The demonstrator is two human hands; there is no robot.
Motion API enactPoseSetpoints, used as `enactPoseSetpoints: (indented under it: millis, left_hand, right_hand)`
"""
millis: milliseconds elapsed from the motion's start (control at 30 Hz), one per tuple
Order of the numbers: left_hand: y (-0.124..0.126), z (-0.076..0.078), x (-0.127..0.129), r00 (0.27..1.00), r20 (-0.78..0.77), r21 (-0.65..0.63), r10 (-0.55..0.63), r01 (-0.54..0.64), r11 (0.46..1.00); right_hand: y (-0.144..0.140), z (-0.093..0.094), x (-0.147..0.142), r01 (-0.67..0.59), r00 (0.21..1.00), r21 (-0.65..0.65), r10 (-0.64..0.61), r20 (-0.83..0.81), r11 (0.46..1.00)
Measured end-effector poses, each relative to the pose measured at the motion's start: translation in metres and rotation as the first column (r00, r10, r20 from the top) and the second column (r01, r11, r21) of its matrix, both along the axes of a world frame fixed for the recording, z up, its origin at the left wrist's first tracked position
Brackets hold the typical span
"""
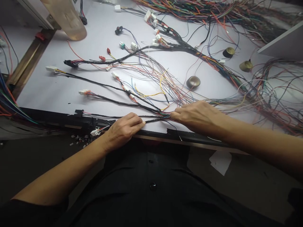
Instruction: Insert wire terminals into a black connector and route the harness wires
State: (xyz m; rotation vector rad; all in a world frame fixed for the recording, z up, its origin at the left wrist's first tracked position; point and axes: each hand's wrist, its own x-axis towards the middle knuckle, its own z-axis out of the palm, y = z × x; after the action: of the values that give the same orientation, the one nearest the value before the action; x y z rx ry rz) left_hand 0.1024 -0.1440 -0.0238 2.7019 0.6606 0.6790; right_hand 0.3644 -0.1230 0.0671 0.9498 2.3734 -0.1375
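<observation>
Near the table's front edge, my left hand [124, 130] is closed around a black-taped wire branch [153, 120] of a wiring harness. To its right, my right hand [195, 115] pinches the bundle where several taped branches meet loose wires. The fingertips hide exactly what it grips there. From this junction, taped branches fan out leftward to a white connector [84, 92], another white connector [51, 68] and a small black connector [79, 113]. One more white connector [95, 131] hangs by the table edge below my left wrist. Loose thin wires [170, 85] spread behind my right hand.
A thick black-taped trunk [175, 49] crosses behind, with a black connector [71, 63] at its left end. Tape rolls [193, 82] lie at the right. A big pile of coloured wires [203, 12] fills the back. A translucent bottle-like object [71, 22] stands back left.
</observation>
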Motion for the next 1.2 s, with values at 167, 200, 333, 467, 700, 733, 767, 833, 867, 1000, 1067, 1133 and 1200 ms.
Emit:
enactPoseSetpoints:
  millis: [167,200,333,467,700,733,767,833,867,1000,1067,1133,1200]
  left_hand:
    - [-0.001,0.000,-0.002,1.000,-0.012,-0.022,0.020,-0.020,1.000]
    - [-0.002,0.001,-0.002,0.999,-0.012,-0.037,0.036,-0.037,0.999]
    - [-0.004,0.005,0.005,0.992,-0.004,-0.141,0.125,-0.125,0.982]
    - [-0.004,0.011,0.025,0.977,-0.033,-0.237,0.211,-0.213,0.948]
    - [0.004,0.023,0.058,0.950,-0.123,-0.435,0.289,-0.313,0.845]
    - [0.007,0.025,0.062,0.943,-0.143,-0.457,0.299,-0.331,0.826]
    - [0.009,0.028,0.067,0.936,-0.168,-0.471,0.310,-0.353,0.808]
    - [0.015,0.032,0.075,0.914,-0.239,-0.480,0.327,-0.404,0.779]
    - [0.018,0.034,0.079,0.902,-0.279,-0.479,0.329,-0.428,0.766]
    - [0.029,0.035,0.089,0.866,-0.388,-0.494,0.317,-0.486,0.721]
    - [0.033,0.032,0.090,0.874,-0.381,-0.528,0.302,-0.474,0.705]
    - [0.033,0.029,0.090,0.889,-0.357,-0.573,0.287,-0.451,0.684]
    - [0.032,0.028,0.090,0.891,-0.337,-0.611,0.305,-0.453,0.649]
  right_hand:
    - [-0.012,-0.008,0.029,0.073,0.981,0.131,-0.047,-0.190,0.989]
    - [-0.017,-0.012,0.036,0.082,0.963,0.169,-0.034,-0.268,0.982]
    - [-0.039,-0.031,0.061,0.108,0.882,0.255,0.025,-0.470,0.961]
    - [-0.054,-0.045,0.080,0.189,0.877,0.293,-0.026,-0.481,0.937]
    - [-0.063,-0.058,0.084,0.301,0.836,0.269,-0.118,-0.536,0.915]
    - [-0.062,-0.060,0.082,0.323,0.823,0.250,-0.141,-0.550,0.913]
    - [-0.061,-0.061,0.081,0.343,0.813,0.232,-0.164,-0.559,0.910]
    - [-0.059,-0.064,0.080,0.362,0.800,0.217,-0.183,-0.571,0.907]
    - [-0.059,-0.065,0.081,0.365,0.793,0.222,-0.177,-0.583,0.904]
    - [-0.052,-0.070,0.093,0.446,0.706,0.275,-0.147,-0.693,0.852]
    - [-0.041,-0.071,0.104,0.512,0.677,0.315,-0.150,-0.721,0.799]
    - [-0.025,-0.068,0.117,0.562,0.693,0.386,-0.163,-0.702,0.731]
    - [-0.009,-0.063,0.125,0.580,0.729,0.472,-0.165,-0.664,0.664]
